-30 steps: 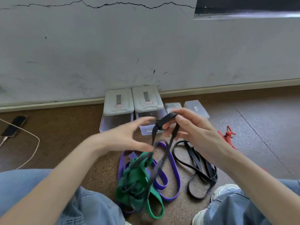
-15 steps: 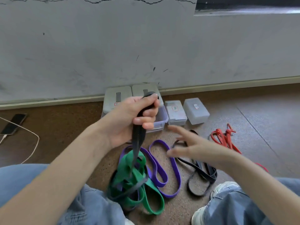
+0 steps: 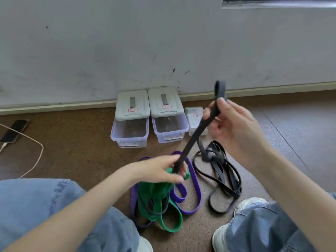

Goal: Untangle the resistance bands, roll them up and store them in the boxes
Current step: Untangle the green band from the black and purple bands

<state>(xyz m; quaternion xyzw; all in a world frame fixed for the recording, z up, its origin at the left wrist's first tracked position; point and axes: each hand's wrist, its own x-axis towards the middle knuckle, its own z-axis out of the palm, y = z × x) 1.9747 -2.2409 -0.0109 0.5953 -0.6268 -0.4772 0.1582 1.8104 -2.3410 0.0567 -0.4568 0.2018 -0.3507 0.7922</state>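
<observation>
A dark grey band [image 3: 197, 131] stretches taut between my hands. My right hand [image 3: 234, 128] pinches its upper end, whose loop sticks up above my fingers. My left hand [image 3: 163, 170] grips its lower part just above a tangle of a green band [image 3: 158, 195] and a purple band [image 3: 195, 180] on the floor. A heap of thin black bands [image 3: 223, 177] lies to the right of the tangle. Two clear boxes with grey lids, the left box [image 3: 130, 133] and the right box [image 3: 170, 128], stand against the wall.
A small clear box [image 3: 194, 117] sits right of the two boxes, partly behind the band. A phone [image 3: 14, 130] with a white cable [image 3: 36, 157] lies at the far left. My jeans-clad knees and white shoes frame the bands. The wall's baseboard runs behind.
The grey band's top end passed from my left hand to my right, which rose with it. My left hand dropped to grip the band low, by the green tangle.
</observation>
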